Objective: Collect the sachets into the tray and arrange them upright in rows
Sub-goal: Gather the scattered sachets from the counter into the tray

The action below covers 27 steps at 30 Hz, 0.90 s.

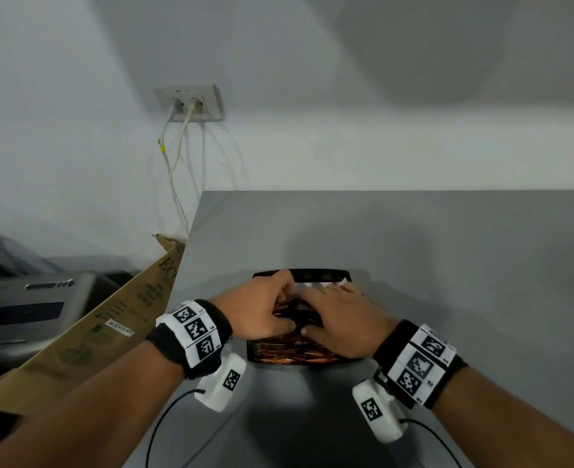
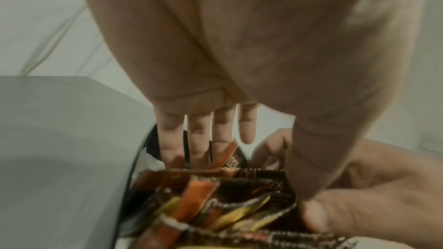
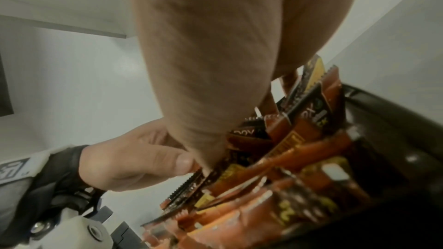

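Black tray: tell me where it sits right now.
In the head view the black tray sits on the grey table, centre and near the front edge, under the left hand and right hand.

sachets (image 1: 292,349) in tray (image 1: 322,273), tray on table (image 1: 447,251)

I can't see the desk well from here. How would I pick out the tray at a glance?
Look at the grey desk against the white wall. Near its front edge, where the left hand and right hand meet, sits the tray: a black, glossy, round-cornered dish packed with brown and orange sachets. It is the only dark thing on the desk.
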Available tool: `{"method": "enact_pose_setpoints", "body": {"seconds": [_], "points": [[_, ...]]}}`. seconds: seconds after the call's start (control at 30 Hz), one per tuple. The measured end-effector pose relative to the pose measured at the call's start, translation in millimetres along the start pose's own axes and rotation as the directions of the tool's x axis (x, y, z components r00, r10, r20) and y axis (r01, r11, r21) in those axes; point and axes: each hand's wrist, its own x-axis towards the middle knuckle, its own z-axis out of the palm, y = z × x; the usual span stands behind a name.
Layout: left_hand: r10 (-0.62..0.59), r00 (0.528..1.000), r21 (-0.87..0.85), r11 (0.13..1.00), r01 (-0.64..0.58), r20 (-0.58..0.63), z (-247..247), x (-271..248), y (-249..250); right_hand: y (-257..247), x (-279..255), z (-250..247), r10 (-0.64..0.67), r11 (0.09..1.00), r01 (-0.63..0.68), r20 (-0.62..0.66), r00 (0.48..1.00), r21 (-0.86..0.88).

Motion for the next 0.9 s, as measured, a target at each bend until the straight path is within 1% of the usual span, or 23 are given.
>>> {"method": "enact_pose_setpoints", "body": {"seconds": [0.03, 0.1, 0.17, 0.23, 0.27, 0.37, 0.43, 0.5, 0.57, 0.63, 0.7, 0.8, 0.9], "points": [[-0.008, 1.000, 0.020, 1.000, 0.008, 0.025, 2, 0, -1, 0, -1, 1, 0.013, 1.000, -0.013, 0.004, 1.000, 0.014], [-0.024, 0.997, 0.114, 0.993, 0.016, 0.068, 7, 0, -5, 0, -2, 2, 0.031, 0.999, -0.031, -0.012, 0.999, 0.038], [-0.042, 0.996, 0.173, 0.985, 0.027, 0.084, 12, 0, -7, 1, -2, 3, 0.043, 0.999, -0.043, -0.003, 0.999, -0.028], [-0.077, 0.993, 0.171, 0.983, 0.061, 0.093, 15, 0, -8, 3, 0, 4, 0.067, 0.990, -0.061, 0.041, 0.997, -0.124], [-0.092, 0.990, 0.166, 0.983, 0.074, 0.106, 16, 0, -7, 4, 1, 2, 0.085, 0.988, -0.076, 0.058, 0.995, -0.134], [-0.124, 0.983, 0.154, 0.983, 0.103, 0.135, 14, 4, -2, 2, 2, -7, 0.127, 0.989, -0.118, 0.105, 0.986, -0.092], [-0.122, 0.977, 0.191, 0.978, 0.088, 0.175, 11, 6, 3, -1, 1, -11, 0.123, 0.989, -0.110, 0.125, 0.985, -0.104], [-0.123, 0.968, 0.245, 0.967, 0.067, 0.220, 10, 7, 4, -2, -1, -10, 0.090, 0.994, -0.080, 0.127, 0.988, -0.077], [-0.127, 0.963, 0.260, 0.963, 0.062, 0.239, 8, 7, 5, -2, -4, -8, 0.059, 0.997, -0.051, 0.139, 0.989, -0.058], [-0.120, 0.960, 0.260, 0.964, 0.053, 0.251, 10, 7, 4, 0, -6, -3, 0.060, 0.993, -0.039, 0.185, 0.981, -0.116], [-0.104, 0.960, 0.273, 0.961, 0.030, 0.259, 14, 5, 5, 3, -6, 2, 0.052, 0.989, -0.023, 0.201, 0.978, -0.147], [-0.068, 0.974, 0.327, 0.945, -0.006, 0.215, 24, 5, -1, 2, -8, 8, 0.038, 0.981, 0.003, 0.204, 0.978, -0.195], [-0.055, 0.983, 0.373, 0.928, -0.014, 0.175, 29, 4, -6, 0, -9, 10, 0.043, 0.973, 0.003, 0.193, 0.980, -0.230]]}}
